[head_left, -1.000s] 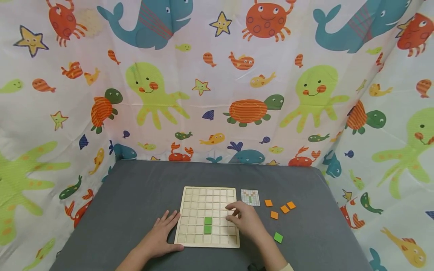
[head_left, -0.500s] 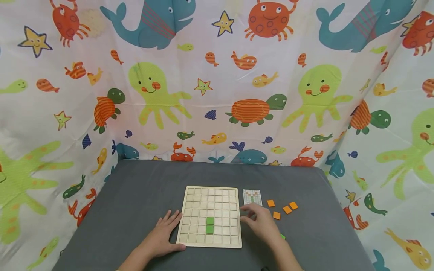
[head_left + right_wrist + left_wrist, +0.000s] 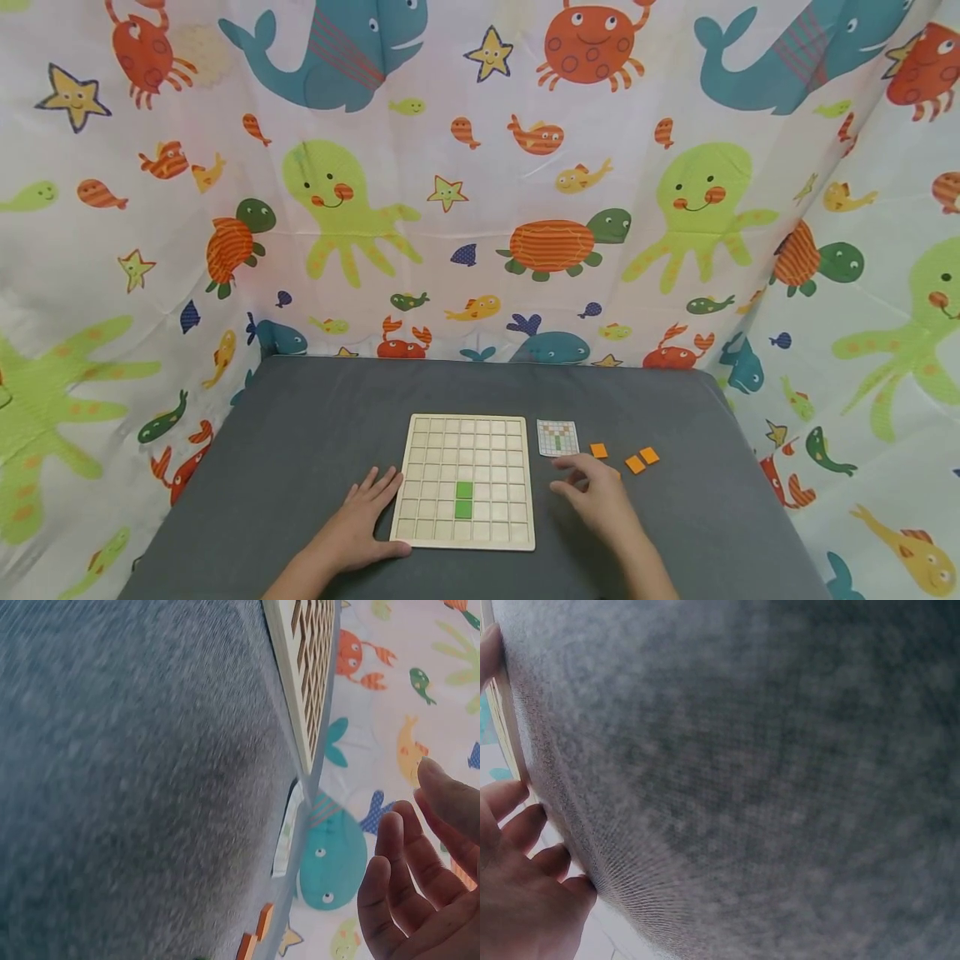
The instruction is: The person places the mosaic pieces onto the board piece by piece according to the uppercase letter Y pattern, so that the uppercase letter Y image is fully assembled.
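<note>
The left hand (image 3: pixel 360 525) lies with fingers spread straight, fingertips against the wooden grid board's (image 3: pixel 500 490) left edge and thumb at its near-left corner, as in the earlier frames. On the board, two green square tiles (image 3: pixel 464 509) fill neighbouring cells of the middle column, one nearer the person. To the right lies a small printed grid card (image 3: pixel 557 437). Just past its near edge is the right hand (image 3: pixel 597 498), thumb and fingers loosely bent, with a gap and nothing between them. It has moved off the board's right side to above the grey cloth (image 3: pixel 322 442), leaving the pattern unchanged at two tiles. Farther right lie orange square tiles (image 3: pixel 635 465), one mostly hidden behind this hand.
</note>
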Motion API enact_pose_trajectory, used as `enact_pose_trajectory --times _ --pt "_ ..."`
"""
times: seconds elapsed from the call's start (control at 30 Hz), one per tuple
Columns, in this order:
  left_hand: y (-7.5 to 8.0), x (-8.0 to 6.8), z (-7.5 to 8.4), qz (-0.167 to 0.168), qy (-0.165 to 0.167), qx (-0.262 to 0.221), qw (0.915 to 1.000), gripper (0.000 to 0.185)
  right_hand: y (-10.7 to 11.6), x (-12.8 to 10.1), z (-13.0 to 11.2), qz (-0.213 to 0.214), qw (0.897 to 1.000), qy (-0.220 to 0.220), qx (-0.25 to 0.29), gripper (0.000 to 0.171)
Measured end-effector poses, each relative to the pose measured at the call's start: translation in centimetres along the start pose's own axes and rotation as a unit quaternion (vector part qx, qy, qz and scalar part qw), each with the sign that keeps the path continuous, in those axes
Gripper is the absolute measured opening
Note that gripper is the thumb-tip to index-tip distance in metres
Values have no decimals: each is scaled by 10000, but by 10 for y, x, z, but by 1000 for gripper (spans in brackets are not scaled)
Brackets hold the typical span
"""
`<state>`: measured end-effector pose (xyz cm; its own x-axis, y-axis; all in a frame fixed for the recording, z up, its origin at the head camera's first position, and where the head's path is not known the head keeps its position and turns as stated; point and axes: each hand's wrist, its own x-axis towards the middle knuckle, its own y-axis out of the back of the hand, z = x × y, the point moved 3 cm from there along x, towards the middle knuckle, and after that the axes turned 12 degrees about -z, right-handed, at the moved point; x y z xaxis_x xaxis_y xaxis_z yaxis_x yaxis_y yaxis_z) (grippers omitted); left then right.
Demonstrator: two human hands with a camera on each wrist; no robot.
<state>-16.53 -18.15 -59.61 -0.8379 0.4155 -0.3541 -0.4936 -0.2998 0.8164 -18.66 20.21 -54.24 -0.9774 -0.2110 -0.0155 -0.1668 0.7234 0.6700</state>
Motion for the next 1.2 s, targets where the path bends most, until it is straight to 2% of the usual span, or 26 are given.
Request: enact_pose_trajectory --times 0.4,0.8,0.97,1.2 --pt "-3 -1 -1 -10 -10 -47 10000 113 16 -12 16 381 9985 -196 -347 34" --pt "-2 0 -1 -9 -5 -71 10000 113 30 -28 37 232 9969 -665 -347 38" --pt "0 -1 1 7 -37 -85 10000 111 34 -35 47 135 9956 -752 -538 39" --pt "2 -2 2 -45 -35 -73 10000 111 40 -44 65 -115 9888 -1241 -821 43"
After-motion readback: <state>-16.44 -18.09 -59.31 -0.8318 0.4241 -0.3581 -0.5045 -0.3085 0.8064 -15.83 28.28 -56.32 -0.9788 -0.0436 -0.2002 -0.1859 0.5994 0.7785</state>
